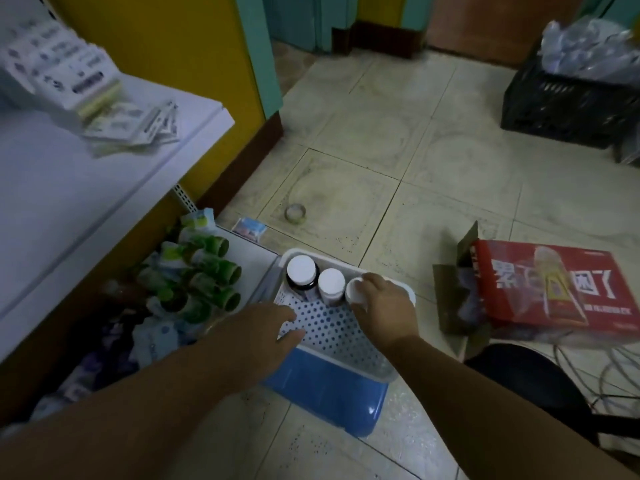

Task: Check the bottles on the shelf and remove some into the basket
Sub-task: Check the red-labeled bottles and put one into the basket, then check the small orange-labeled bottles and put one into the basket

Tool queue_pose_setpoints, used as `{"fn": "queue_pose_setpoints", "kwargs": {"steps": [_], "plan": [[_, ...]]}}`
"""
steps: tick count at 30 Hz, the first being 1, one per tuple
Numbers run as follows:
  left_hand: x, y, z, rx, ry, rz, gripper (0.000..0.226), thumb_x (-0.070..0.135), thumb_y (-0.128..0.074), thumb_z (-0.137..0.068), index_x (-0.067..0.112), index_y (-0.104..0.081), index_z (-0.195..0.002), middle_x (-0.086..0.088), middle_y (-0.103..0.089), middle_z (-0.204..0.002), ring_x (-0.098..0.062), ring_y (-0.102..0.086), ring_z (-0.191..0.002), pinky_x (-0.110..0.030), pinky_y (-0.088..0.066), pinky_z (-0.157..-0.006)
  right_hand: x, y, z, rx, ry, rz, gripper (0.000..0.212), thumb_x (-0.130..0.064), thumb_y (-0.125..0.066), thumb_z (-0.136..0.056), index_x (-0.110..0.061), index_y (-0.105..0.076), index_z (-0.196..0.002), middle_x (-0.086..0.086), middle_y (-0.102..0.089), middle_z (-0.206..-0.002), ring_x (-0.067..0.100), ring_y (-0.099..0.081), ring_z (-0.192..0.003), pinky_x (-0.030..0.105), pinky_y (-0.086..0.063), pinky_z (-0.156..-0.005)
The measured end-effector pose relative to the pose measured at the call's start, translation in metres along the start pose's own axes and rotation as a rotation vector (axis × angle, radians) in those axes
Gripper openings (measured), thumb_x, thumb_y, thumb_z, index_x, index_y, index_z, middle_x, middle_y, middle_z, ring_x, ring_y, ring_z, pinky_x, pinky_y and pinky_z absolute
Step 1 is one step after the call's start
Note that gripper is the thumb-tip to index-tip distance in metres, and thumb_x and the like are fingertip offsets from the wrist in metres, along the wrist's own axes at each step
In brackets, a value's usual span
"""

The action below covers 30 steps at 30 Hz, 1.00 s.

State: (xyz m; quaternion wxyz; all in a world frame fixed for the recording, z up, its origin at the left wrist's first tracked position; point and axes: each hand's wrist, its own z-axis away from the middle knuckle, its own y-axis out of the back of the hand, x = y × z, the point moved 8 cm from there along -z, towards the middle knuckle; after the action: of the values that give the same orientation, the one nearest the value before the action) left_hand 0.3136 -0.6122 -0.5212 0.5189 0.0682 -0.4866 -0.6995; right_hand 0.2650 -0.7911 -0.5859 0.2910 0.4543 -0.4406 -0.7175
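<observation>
Both hands are down over the white perforated plastic basket (pixel 332 327), which sits on a blue plastic stool (pixel 332 400) on the tiled floor (pixel 415 161). The right hand (pixel 384 303) is wrapped around a white-capped bottle (pixel 355 289) at the basket's far right corner — fingers curled over the cap, the bottle body hidden under the hand. Two more bottles stand upright along the basket's far wall: a dark brown bottle with a white cap (pixel 302 271) at the left corner and, just beside it, a white bottle with a white cap (pixel 331 284); that one stands between the dark bottle and the one in the right hand.

The left hand (pixel 266 327) hangs above the basket's left edge, fingers loosely spread and empty, fingertips over the dotted floor of the basket.

To the left, the lower white shelf (pixel 249 258) carries a cluster of green-and-white bottles (pixel 204 282) lying on their sides, with blurred darker packets nearer the camera. Above it, the upper white shelf (pixel 86 188) holds stacked white boxes (pixel 62 71) and a few loose flat packets (pixel 138 126).

Out on the floor — a roll of clear tape (pixel 295 213), a red printed carton (pixel 540 285) lying flat to the right, and a black plastic crate (pixel 568 105) with crumpled clear plastic in it at the far right.
</observation>
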Motion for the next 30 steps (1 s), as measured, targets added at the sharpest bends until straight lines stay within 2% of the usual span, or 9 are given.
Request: {"fn": "queue_pose_setpoints", "kwargs": {"steps": [3, 6, 8, 11, 13, 16, 20, 24, 30], "plan": [[0.008, 0.019, 0.014, 0.025, -0.019, -0.037, 0.051, 0.045, -0.044, -0.093, 0.022, -0.038, -0.138, 0.003, -0.042, -0.14, -0.014, -0.042, -0.125, -0.029, -0.033, -0.106, -0.007, 0.007, 0.005, -0.112, 0.015, 0.075, 0.053, -0.043, -0.05, -0.09, -0.016, -0.044, -0.135, 0.005, -0.042, -0.146, 0.027, -0.043, -0.128, 0.04, -0.031, -0.111], [0.033, 0.064, 0.032, 0.092, -0.097, -0.109, 0.054, 0.05, -0.041, -0.089, 0.023, -0.037, -0.136, 0.002, -0.044, -0.137, -0.017, -0.039, -0.128, -0.034, -0.032, -0.108, -0.028, 0.032, 0.015, -0.207, 0.084, 0.216, 0.068, -0.052, -0.041, -0.091, -0.016, -0.025, -0.146, 0.01, -0.018, -0.158, 0.027, -0.016, -0.145, 0.042, -0.004, -0.119], [0.056, 0.105, 0.051, 0.136, -0.136, -0.23, 0.059, 0.053, -0.035, -0.084, 0.024, -0.038, -0.136, 0.002, -0.043, -0.139, -0.021, -0.031, -0.136, -0.039, -0.027, -0.112, -0.057, 0.064, 0.024, -0.233, 0.174, 0.245, 0.071, -0.052, -0.039, -0.092, -0.018, -0.016, -0.15, 0.01, -0.006, -0.16, 0.027, -0.004, -0.147, 0.04, 0.001, -0.118], [0.086, 0.172, 0.096, 0.221, -0.131, -0.28, 0.052, 0.045, -0.041, -0.092, 0.022, -0.038, -0.139, -0.001, -0.04, -0.143, -0.018, -0.033, -0.133, -0.029, -0.027, -0.108, -0.113, 0.126, 0.045, -0.248, 0.314, 0.277, 0.074, -0.053, -0.036, -0.091, -0.017, -0.012, -0.151, 0.011, 0.004, -0.16, 0.027, 0.003, -0.148, 0.04, 0.001, -0.118], [0.1, 0.216, 0.137, 0.296, -0.131, -0.252, 0.051, 0.044, -0.042, -0.093, 0.025, -0.036, -0.141, 0.0, -0.039, -0.144, -0.016, -0.032, -0.133, -0.025, -0.026, -0.106, -0.156, 0.169, 0.065, -0.229, 0.402, 0.286, 0.083, -0.061, -0.023, -0.083, -0.015, -0.012, -0.151, 0.012, 0.003, -0.16, 0.028, 0.003, -0.148, 0.04, -0.001, -0.118], [0.105, 0.269, 0.203, 0.364, -0.09, -0.287, 0.055, 0.048, -0.04, -0.093, 0.025, -0.033, -0.143, 0.0, -0.035, -0.149, -0.017, -0.027, -0.138, -0.03, -0.024, -0.111, -0.225, 0.22, 0.088, -0.21, 0.559, 0.27, 0.093, -0.066, -0.015, -0.074, -0.015, -0.014, -0.151, 0.011, -0.003, -0.16, 0.029, -0.002, -0.147, 0.042, -0.007, -0.117], [0.082, 0.324, 0.298, 0.475, 0.06, -0.325, 0.058, 0.05, -0.035, -0.094, 0.024, -0.027, -0.145, -0.001, -0.025, -0.154, -0.018, -0.021, -0.142, -0.032, -0.02, -0.112, -0.33, 0.268, 0.113, -0.158, 0.782, 0.273, 0.112, -0.089, -0.001, -0.062, -0.022, -0.015, -0.151, 0.006, -0.003, -0.161, 0.025, 0.0, -0.148, 0.043, -0.011, -0.118], [0.044, 0.359, 0.393, 0.626, 0.22, -0.272, 0.059, 0.051, -0.037, -0.093, 0.025, -0.027, -0.145, -0.002, -0.027, -0.153, -0.021, -0.028, -0.138, -0.036, -0.025, -0.112, -0.435, 0.296, 0.158, -0.122, 0.983, 0.298, 0.081, -0.07, -0.026, -0.086, -0.025, -0.012, -0.151, 0.003, -0.001, -0.161, 0.023, 0.002, -0.148, 0.042, -0.01, -0.119], [-0.027, 0.357, 0.525, 0.817, 0.424, -0.186, 0.055, 0.052, -0.039, -0.092, 0.03, -0.031, -0.142, 0.003, -0.032, -0.151, -0.015, -0.03, -0.137, -0.035, -0.026, -0.113, -0.561, 0.316, 0.237, -0.008, 1.252, 0.218, 0.065, -0.044, -0.045, -0.094, -0.022, -0.02, -0.15, -0.001, -0.007, -0.161, 0.015, -0.003, -0.148, 0.031, -0.01, -0.118]]}}
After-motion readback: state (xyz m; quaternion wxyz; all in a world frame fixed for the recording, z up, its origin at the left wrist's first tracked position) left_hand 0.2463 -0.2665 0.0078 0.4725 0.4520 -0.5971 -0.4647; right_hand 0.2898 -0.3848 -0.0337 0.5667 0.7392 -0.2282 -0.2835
